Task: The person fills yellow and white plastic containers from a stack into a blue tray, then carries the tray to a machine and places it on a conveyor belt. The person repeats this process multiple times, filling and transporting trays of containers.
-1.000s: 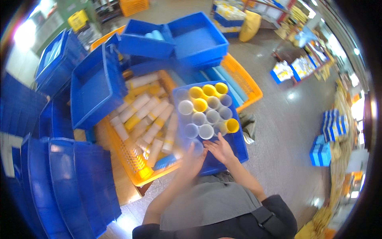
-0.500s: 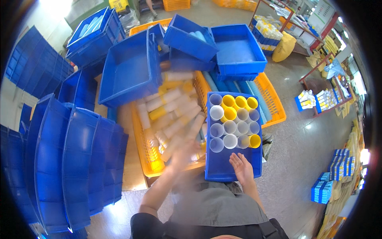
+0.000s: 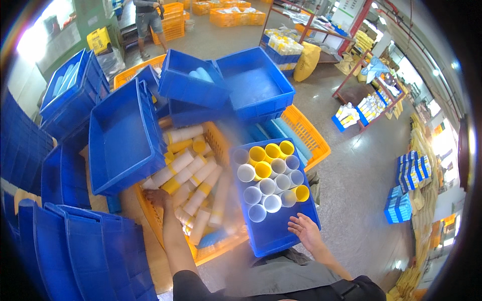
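Note:
My left hand (image 3: 159, 198) reaches into the orange crate (image 3: 144, 210) at its left side, close to the end of a white tube (image 3: 173, 169); blur and shade hide its fingers, so I cannot tell whether it grips anything. White and yellow tubes lie heaped in that crate. Over the front right of a blue bin (image 3: 273, 236), my right hand (image 3: 305, 231) is open and holds nothing, its fingers stretched out. Several tubes stand upright in rows in the bin, white ones (image 3: 272, 203) and yellow ones (image 3: 301, 193), with their round mouths up.
Blue bins (image 3: 123, 135) lie across the crate's far side, and tall stacks of them (image 3: 95, 251) rise at my left. A second orange crate (image 3: 306, 135) holds light blue tubes. Shelving (image 3: 369, 95) stands at the right; a person (image 3: 149, 22) stands far back.
My left hand has moved left and farther into the orange crate. My right hand stays by the blue bin, still open. The whole view has shifted, showing more of the room's far side.

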A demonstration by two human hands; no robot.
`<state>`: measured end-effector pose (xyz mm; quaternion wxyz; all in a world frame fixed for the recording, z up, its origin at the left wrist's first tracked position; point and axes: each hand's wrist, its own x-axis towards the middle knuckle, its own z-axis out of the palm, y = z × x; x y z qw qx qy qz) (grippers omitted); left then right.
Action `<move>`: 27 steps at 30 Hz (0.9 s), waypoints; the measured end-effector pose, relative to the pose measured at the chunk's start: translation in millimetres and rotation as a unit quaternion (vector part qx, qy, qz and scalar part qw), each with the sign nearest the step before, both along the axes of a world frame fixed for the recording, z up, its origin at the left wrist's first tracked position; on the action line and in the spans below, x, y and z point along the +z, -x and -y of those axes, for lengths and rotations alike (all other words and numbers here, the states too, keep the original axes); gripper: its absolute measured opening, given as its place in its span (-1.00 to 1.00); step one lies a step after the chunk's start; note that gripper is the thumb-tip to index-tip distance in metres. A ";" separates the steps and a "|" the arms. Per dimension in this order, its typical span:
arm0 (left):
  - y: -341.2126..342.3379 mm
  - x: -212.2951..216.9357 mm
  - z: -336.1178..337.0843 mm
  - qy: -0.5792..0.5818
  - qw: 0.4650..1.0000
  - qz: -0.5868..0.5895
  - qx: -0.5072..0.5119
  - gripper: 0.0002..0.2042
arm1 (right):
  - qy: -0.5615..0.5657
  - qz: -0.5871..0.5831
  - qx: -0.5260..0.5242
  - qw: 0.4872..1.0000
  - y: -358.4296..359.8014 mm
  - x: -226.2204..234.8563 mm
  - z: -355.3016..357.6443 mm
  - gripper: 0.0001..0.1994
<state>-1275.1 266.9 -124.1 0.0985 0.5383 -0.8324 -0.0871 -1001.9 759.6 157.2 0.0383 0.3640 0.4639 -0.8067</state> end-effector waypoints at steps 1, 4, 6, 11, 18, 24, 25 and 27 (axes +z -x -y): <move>1.4 1.1 2.1 -0.005 1.000 0.025 0.006 -0.11 | 0.001 0.004 0.005 1.000 2.3 0.0 -0.2 -0.54; -11.2 8.7 5.7 -0.100 0.995 0.015 -0.022 -0.06 | -0.008 0.006 0.017 1.000 7.7 0.0 3.7 -0.52; -30.7 20.3 -0.4 -0.178 0.982 -0.036 -0.051 -0.04 | -0.035 -0.003 0.049 0.998 11.9 1.4 8.8 -0.51; -106.5 86.9 -69.6 -0.344 0.844 -0.353 -0.212 -0.21 | -0.137 -0.041 0.147 0.979 23.8 14.5 28.9 -0.56; -225.9 253.9 -187.5 -0.554 0.648 -0.368 -0.372 -0.31 | -0.452 -0.276 0.342 0.776 29.9 59.3 59.0 -0.37; -255.6 308.1 -259.2 -0.678 0.477 -0.280 -0.483 -0.12 | -0.567 -0.333 0.406 0.635 26.3 75.3 42.3 -0.25; -254.9 309.5 -262.5 -0.730 0.401 -0.286 -0.475 -0.08 | -0.569 -0.322 0.425 0.626 23.6 74.4 31.1 -0.17; -253.0 311.4 -261.4 -0.764 0.464 -0.155 -0.420 -0.18 | -0.582 -0.344 0.398 0.620 16.4 68.9 13.6 -0.20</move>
